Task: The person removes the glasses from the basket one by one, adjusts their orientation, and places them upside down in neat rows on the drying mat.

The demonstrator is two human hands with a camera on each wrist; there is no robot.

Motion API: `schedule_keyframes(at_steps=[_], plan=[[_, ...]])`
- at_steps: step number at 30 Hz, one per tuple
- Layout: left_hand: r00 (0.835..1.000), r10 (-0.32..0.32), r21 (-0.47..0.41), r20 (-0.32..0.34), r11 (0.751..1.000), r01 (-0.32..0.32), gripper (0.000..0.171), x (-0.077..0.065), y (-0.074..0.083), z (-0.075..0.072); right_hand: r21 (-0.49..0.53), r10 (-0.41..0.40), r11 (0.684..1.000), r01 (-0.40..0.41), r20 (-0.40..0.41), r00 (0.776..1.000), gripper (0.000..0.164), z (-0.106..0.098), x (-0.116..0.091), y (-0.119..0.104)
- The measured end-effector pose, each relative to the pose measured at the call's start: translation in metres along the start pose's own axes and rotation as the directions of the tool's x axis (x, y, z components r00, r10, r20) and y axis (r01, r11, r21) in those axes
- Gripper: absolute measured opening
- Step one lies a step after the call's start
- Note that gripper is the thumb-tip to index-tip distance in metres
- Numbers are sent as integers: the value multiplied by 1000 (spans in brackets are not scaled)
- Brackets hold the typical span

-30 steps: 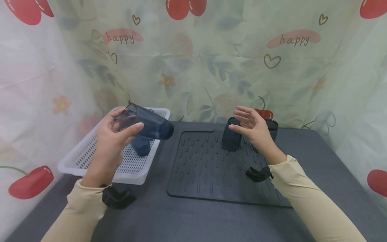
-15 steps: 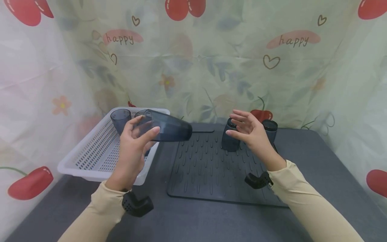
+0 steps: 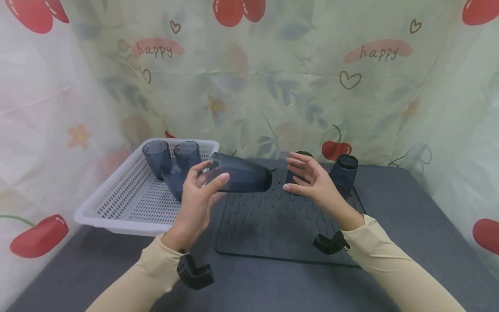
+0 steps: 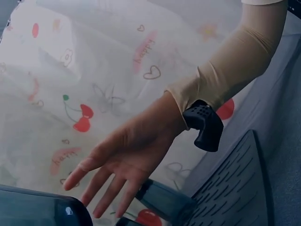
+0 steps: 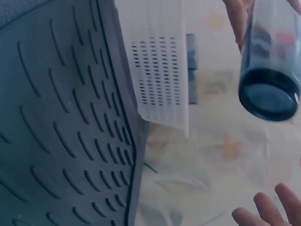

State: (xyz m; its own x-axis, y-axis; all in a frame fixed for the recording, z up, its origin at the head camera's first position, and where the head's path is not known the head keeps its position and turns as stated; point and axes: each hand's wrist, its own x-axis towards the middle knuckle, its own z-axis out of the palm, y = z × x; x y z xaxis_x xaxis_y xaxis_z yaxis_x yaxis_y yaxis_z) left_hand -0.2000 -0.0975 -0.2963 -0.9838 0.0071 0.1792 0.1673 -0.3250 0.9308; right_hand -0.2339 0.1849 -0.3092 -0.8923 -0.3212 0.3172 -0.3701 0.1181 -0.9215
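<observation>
My left hand (image 3: 196,203) grips a blue-grey tinted drinking glass (image 3: 245,174) near its rim. The glass lies tilted almost level, its dark base toward the right hand, over the left part of the black drying mat (image 3: 269,229). Fingers spread, my right hand (image 3: 312,177) holds nothing and is a short way from the glass's base. Behind it, two glasses stand upside down on the mat: one (image 3: 293,175) partly hidden by the fingers, the other (image 3: 345,173) beside the wrist. In the right wrist view the held glass (image 5: 270,89) shows base first.
At left, a white perforated basket (image 3: 117,227) holds three upright glasses, the front one (image 3: 171,173) nearest the left hand. The dark grey table (image 3: 257,286) runs in front of the mat. A patterned curtain (image 3: 249,104) closes off the back and sides.
My left hand has carried the glass rightward from over the basket to over the mat, tipping it nearer level. My right hand has shifted slightly left and down, toward the glass.
</observation>
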Motion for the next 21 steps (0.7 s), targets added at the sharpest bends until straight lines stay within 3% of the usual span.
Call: schedule_keyframes(at_steps=[11, 21], plan=[[1000, 13, -5, 15, 1000, -13, 58, -2, -18, 15, 41, 24, 999, -26, 60, 998, 84, 15, -4, 6], [999, 18, 0, 37, 1000, -18, 58, -5, -27, 23, 6, 10, 1000, -10, 75, 997, 83, 23, -8, 13]])
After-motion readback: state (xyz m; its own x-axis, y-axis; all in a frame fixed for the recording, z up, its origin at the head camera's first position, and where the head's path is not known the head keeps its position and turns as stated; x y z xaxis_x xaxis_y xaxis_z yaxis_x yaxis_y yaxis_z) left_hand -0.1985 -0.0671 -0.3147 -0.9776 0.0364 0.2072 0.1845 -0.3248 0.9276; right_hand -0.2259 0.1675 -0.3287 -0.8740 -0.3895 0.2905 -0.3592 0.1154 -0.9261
